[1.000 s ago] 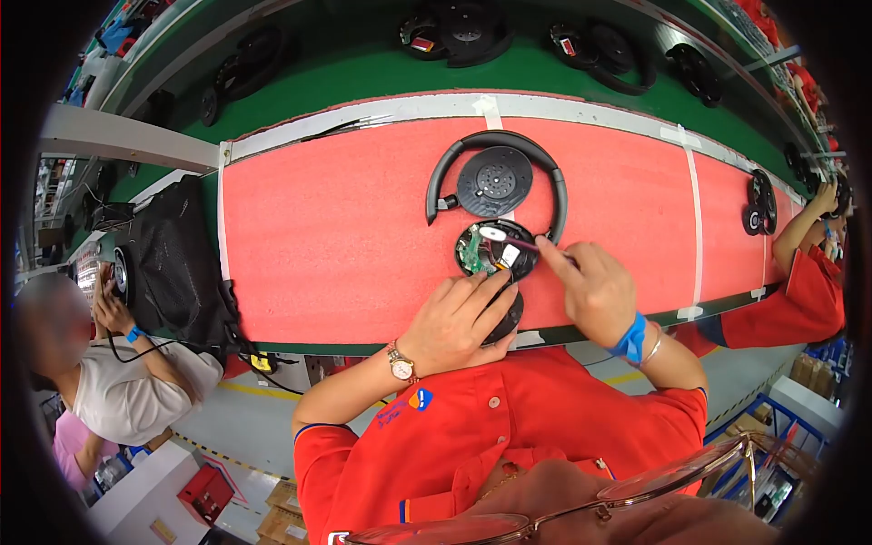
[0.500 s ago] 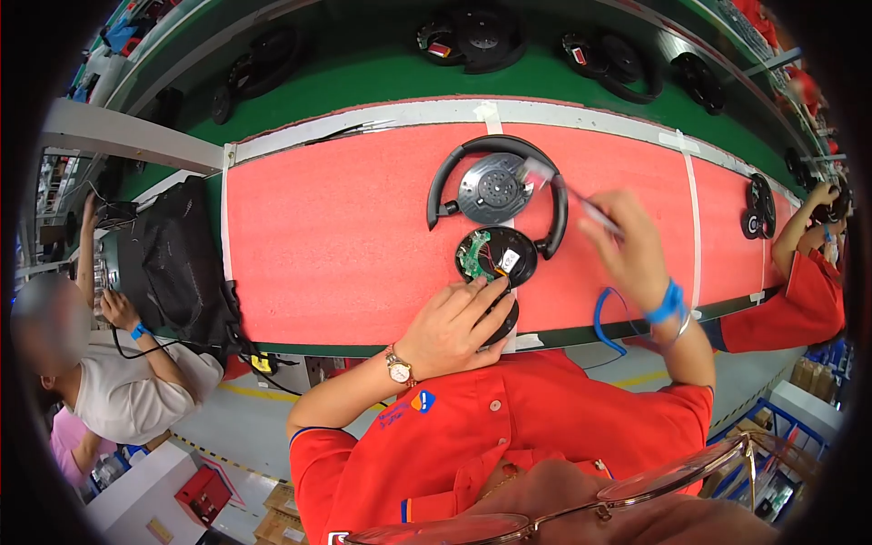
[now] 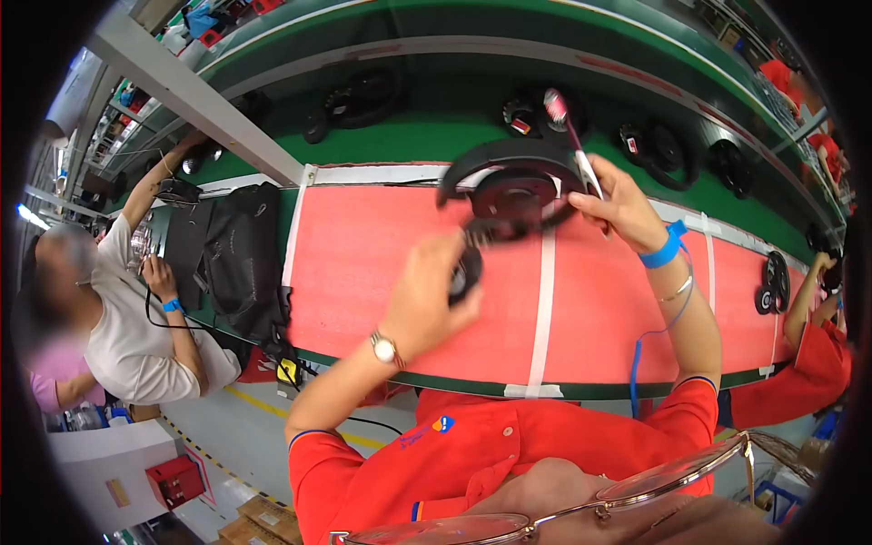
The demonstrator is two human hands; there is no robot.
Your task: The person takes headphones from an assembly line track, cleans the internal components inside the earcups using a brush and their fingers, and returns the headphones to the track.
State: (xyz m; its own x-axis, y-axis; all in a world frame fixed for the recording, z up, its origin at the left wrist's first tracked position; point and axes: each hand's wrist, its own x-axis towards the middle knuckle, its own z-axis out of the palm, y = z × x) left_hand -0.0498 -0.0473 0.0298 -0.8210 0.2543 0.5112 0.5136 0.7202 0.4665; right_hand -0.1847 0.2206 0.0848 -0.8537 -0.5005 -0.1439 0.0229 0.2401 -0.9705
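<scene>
A pair of black headphones point(image 3: 518, 186), blurred by motion, is lifted near the far edge of the pink mat point(image 3: 381, 272). At its lower left, my left hand point(image 3: 427, 295) has its fingers round a small black ear cup point(image 3: 465, 274). My right hand point(image 3: 622, 204) is closed on a thin brush point(image 3: 576, 141) whose pale and pink head points up and away. The fingertips of that hand are also at the right side of the headband. Blur hides the inside of the opened ear cup.
More black headphones point(image 3: 363, 95) lie along the green belt point(image 3: 418, 132) beyond the mat. A black bag point(image 3: 241, 259) lies at the left, beside a co-worker in a white shirt point(image 3: 136, 318). Another pair point(image 3: 772, 283) is at the right, near a co-worker's red sleeve point(image 3: 790, 381).
The headphones have left the mat and moved away towards the belt. My right hand has carried the brush up and away to the headband. My left hand has risen with the ear cup. The view has shifted.
</scene>
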